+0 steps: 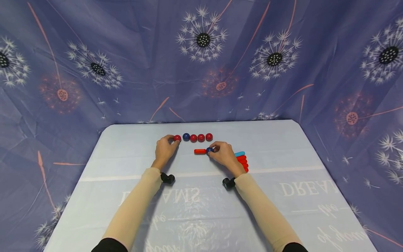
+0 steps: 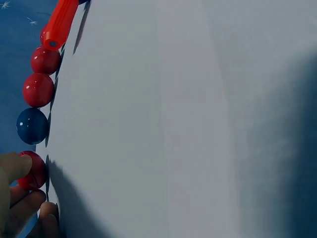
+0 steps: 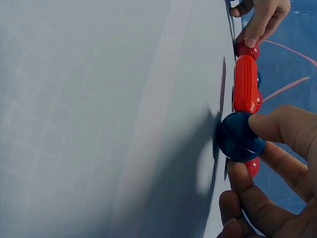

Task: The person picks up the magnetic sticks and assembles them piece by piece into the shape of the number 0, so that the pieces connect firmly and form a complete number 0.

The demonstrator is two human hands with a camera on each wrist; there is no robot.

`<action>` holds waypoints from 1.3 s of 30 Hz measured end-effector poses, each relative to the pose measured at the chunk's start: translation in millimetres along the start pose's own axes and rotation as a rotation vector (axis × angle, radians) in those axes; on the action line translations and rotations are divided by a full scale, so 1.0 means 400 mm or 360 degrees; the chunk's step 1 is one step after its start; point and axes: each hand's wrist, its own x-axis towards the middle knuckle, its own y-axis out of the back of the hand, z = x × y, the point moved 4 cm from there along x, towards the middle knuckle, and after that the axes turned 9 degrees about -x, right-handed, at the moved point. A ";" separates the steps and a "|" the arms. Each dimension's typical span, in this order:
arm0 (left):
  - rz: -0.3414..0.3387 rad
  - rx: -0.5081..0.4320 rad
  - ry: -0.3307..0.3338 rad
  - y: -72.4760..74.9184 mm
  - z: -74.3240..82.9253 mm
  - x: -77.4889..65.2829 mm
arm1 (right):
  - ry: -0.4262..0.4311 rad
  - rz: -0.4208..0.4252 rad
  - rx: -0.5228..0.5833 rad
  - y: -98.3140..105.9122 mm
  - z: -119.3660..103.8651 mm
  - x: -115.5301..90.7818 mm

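My left hand (image 1: 165, 149) pinches a glossy red ball (image 2: 35, 171) between thumb and fingers, at the left end of a row of balls. Just right of it sits a blue ball (image 1: 186, 137), followed by several red balls (image 1: 201, 138). My right hand (image 1: 224, 153) holds another blue ball (image 3: 240, 138) by thumb and fingertips, nearer to me than the row. Against that ball's left side is the end of a ribbed red stick (image 3: 245, 83), which points left. Whether the two are joined, I cannot tell.
Several red sticks (image 1: 243, 162) and a light blue stick (image 1: 240, 153) lie beside my right wrist, which partly covers them. The white-covered table (image 1: 201, 203) ends at a patterned purple cloth (image 1: 151, 70) behind the balls. Each wrist wears a black camera (image 1: 168, 179).
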 end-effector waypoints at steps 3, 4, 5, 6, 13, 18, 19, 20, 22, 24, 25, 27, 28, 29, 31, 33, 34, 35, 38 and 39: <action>-0.0006 -0.0032 -0.0006 0.006 -0.001 -0.004 | 0.0007 0.0000 0.0006 0.001 -0.001 0.001; -0.0011 -0.0037 -0.0009 0.008 -0.002 -0.005 | 0.0009 0.0001 0.0010 0.002 -0.001 0.002; -0.0017 -0.0041 -0.0010 0.010 -0.003 -0.007 | 0.0009 0.0002 0.0011 0.002 0.000 0.002; -0.0023 -0.0043 -0.0013 0.012 -0.004 -0.008 | 0.0010 0.0004 0.0012 0.002 0.000 0.003; -0.0083 -0.0002 -0.0064 0.023 -0.009 -0.026 | 0.0005 -0.0007 0.0013 0.001 0.001 0.004; -0.0136 0.0008 -0.0127 0.026 -0.005 -0.042 | 0.0006 -0.0008 0.0018 0.002 -0.001 0.006; -0.0150 0.0010 -0.0135 0.026 -0.004 -0.045 | 0.0004 -0.0009 0.0019 0.003 -0.002 0.006; -0.0168 0.0012 -0.0143 0.025 -0.003 -0.049 | 0.0003 -0.0012 0.0022 0.002 -0.002 0.006; -0.0205 0.0018 -0.0162 0.024 -0.001 -0.055 | 0.0002 -0.0015 0.0029 0.002 -0.002 0.005; -0.0237 0.0033 -0.0186 0.021 0.001 -0.061 | 0.0005 -0.0014 0.0038 0.002 -0.002 0.005; -0.0248 0.0037 -0.0202 0.020 0.002 -0.065 | 0.0007 -0.0012 0.0043 0.003 -0.002 0.004; -0.0273 0.0025 -0.0228 0.017 0.006 -0.073 | 0.0011 -0.0006 0.0045 0.004 -0.001 0.004; -0.0282 0.0019 -0.0239 0.016 0.007 -0.077 | 0.0013 -0.0004 0.0046 0.004 -0.001 0.004; -0.0293 0.0016 -0.0248 0.013 0.006 -0.081 | 0.0012 -0.0004 0.0042 0.004 0.000 0.004; -0.0315 0.0004 -0.0259 0.008 0.008 -0.087 | 0.0007 -0.0006 0.0042 0.005 0.000 0.003; -0.0332 -0.0006 -0.0264 0.001 0.007 -0.091 | 0.0001 -0.0009 0.0048 0.006 0.001 0.003; -0.0338 -0.0008 -0.0267 -0.002 0.006 -0.092 | -0.0002 -0.0011 0.0054 0.006 0.001 0.003; -0.0346 -0.0017 -0.0272 -0.005 0.006 -0.094 | -0.0005 -0.0014 0.0054 0.006 0.001 0.004; -0.0350 -0.0055 -0.0281 -0.009 0.008 -0.098 | -0.0005 -0.0020 0.0054 0.005 0.000 0.005; -0.0355 -0.0065 -0.0286 -0.011 0.009 -0.098 | -0.0005 -0.0023 0.0049 0.004 0.000 0.005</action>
